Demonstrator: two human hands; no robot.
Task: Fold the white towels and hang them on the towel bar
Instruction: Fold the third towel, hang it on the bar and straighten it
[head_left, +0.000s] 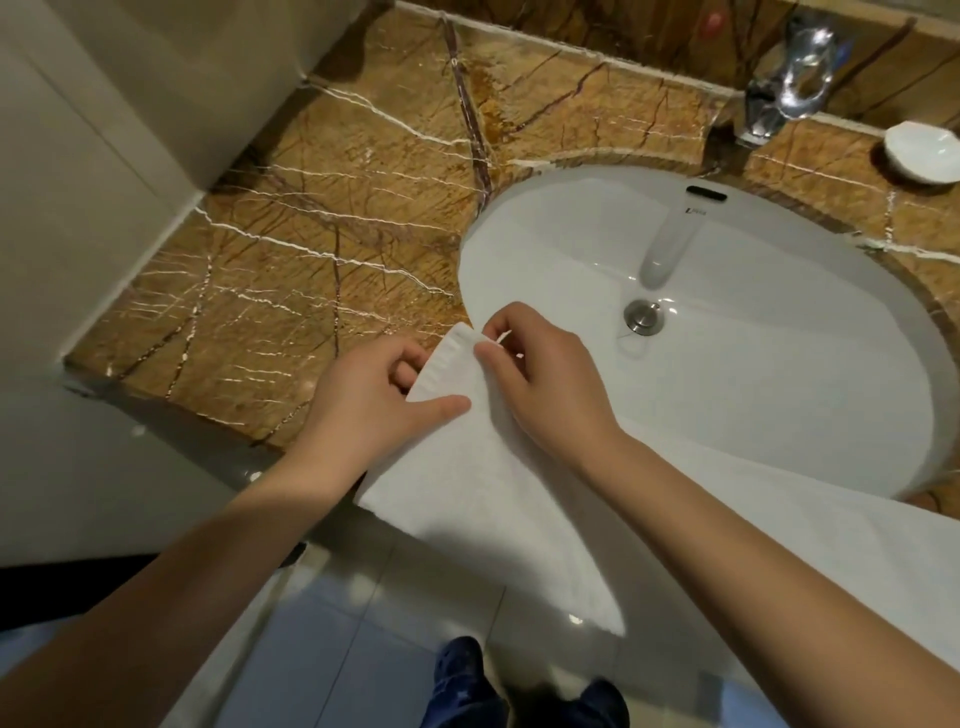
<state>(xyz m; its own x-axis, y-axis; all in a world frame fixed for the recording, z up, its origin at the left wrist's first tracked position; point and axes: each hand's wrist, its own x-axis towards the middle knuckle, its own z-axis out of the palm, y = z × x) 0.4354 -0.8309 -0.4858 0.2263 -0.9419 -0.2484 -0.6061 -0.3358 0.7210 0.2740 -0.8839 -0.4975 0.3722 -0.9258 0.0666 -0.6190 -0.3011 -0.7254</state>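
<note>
1. Both forearms reach forward and down, and the hands meet at the front edge of the marble counter (311, 234).
2. Left hand (384, 389): thumb laid flat on top of the white towel (467, 493), fingers curled beneath its edge, so it pinches the cloth.
3. Right hand (545, 384): fingers bent in tight, nipping the towel's upper hemmed corner just beside the left hand.
4. The towel is held at the counter's front. One part hangs toward the tiled floor (337, 649), and another lies along the near rim of the sink (779, 389).
5. Writing: there is a small dark logo under the sink's overflow slot, too small to read.
6. Containers: the sink has a metal drain plug (644, 317) at its bottom, with a chrome tap (779, 98) behind it. A small white dish (924, 153) sits right of the tap, its contents not discernible.
7. Dark shoes (462, 675) show below.
</note>
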